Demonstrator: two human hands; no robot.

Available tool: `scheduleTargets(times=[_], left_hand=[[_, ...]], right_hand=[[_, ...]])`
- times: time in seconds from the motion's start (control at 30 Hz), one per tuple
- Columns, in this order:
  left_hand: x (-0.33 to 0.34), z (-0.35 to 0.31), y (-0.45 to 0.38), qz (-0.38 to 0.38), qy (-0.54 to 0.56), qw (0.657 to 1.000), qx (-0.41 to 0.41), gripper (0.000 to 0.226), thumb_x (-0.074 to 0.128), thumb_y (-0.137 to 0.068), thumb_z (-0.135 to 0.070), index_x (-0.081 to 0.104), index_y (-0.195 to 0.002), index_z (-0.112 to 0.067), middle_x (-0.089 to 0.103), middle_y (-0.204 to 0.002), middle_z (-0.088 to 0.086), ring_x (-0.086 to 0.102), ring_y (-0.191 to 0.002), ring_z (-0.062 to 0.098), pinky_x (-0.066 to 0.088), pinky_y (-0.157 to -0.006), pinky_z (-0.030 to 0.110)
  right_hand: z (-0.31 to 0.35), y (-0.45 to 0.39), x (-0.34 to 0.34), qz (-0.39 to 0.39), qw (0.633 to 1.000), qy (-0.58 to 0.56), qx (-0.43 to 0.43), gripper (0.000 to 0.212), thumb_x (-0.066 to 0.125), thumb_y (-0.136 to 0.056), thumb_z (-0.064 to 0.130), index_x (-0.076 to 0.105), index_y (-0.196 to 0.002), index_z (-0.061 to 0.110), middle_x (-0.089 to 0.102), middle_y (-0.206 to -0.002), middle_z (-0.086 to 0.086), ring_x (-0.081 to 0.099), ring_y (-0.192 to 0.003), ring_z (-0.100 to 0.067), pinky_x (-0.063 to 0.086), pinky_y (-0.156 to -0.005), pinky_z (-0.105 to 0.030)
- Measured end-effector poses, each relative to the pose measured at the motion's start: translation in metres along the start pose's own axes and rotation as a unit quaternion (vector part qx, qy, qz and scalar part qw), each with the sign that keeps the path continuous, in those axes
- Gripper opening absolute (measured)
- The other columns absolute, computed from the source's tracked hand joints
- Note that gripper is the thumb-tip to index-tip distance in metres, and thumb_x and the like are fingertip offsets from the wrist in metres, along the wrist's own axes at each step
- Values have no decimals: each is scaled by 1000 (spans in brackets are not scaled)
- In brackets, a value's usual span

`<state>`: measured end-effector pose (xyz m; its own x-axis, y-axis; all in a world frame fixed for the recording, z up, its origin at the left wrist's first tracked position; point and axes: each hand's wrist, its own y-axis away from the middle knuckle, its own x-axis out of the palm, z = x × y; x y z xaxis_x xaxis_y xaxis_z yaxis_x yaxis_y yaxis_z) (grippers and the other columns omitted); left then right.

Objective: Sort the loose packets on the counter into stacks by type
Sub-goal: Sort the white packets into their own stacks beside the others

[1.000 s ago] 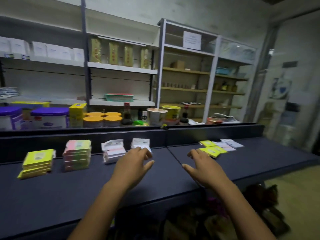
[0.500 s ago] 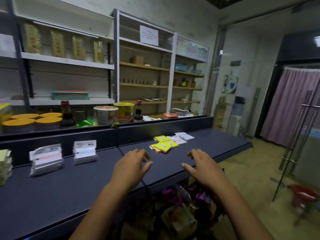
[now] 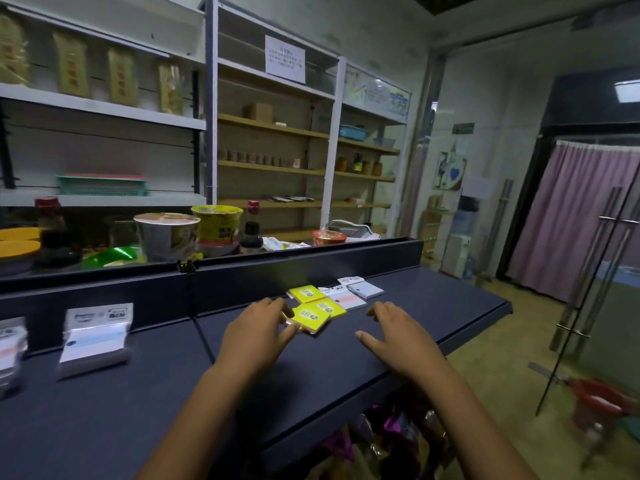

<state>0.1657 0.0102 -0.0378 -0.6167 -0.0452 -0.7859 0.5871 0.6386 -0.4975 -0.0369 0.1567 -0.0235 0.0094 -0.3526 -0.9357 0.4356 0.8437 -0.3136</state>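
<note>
While the dark counter [image 3: 433, 306] still has loose packets on its right half, the step looks like picking up a yellow one, so next the fingers must close on it. The left hand [image 3: 258, 327] touches the nearest of three yellow packets [image 3: 310, 317] with loose fingers, and the right hand [image 3: 398, 332] hovers near, fingers spread, holding nothing. Beside them lie two white packets [image 3: 346, 296], and one white stack [image 3: 94, 336] stands far left.
</note>
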Motion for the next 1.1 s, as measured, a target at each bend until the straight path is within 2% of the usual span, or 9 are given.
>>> scheduleTargets(times=[0.37,0.67,0.8,0.93,1.1], left_hand=[[52,7,-50,28,-14,997,-69,29,59,-91,-51,57,-115,-35,59,-112,-15,56,-104,8,51,-79,32],[80,-4,-63,-7,-51,981,-186,35,58,-92,-51,55,-119,-30,58,-120,-11,55,-111,12,50,-83,33],[97,-14,-67,-1,-73,966,-250,47,56,-91,-58,54,-123,-25,52,-126,-5,52,-116,17,49,-84,35],[117,-21,-65,10,-83,952,-294,57,55,-85,-68,54,-115,-20,44,-121,1,48,-113,21,48,-86,36],[124,-21,-61,10,-75,950,-304,75,61,-79,-71,49,-134,-21,43,-129,1,44,-121,21,42,-101,36]], right_hand=[[-41,-70,24,-1,999,-17,-28,46,51,-95,55,46,-130,26,49,-134,6,51,-121,-18,48,-94,-36],[-65,-142,52,35,987,-57,-145,44,53,-95,52,46,-130,25,51,-135,6,49,-125,-16,47,-95,-36],[-75,-169,60,35,978,-80,-192,41,53,-96,50,46,-126,24,52,-126,4,51,-121,-18,46,-94,-37],[-80,-181,71,45,970,-94,-221,43,53,-96,50,44,-127,22,53,-125,2,52,-119,-19,47,-92,-37],[-84,-188,82,57,965,-126,-225,46,56,-94,51,42,-127,22,53,-125,3,53,-119,-19,48,-94,-41]])
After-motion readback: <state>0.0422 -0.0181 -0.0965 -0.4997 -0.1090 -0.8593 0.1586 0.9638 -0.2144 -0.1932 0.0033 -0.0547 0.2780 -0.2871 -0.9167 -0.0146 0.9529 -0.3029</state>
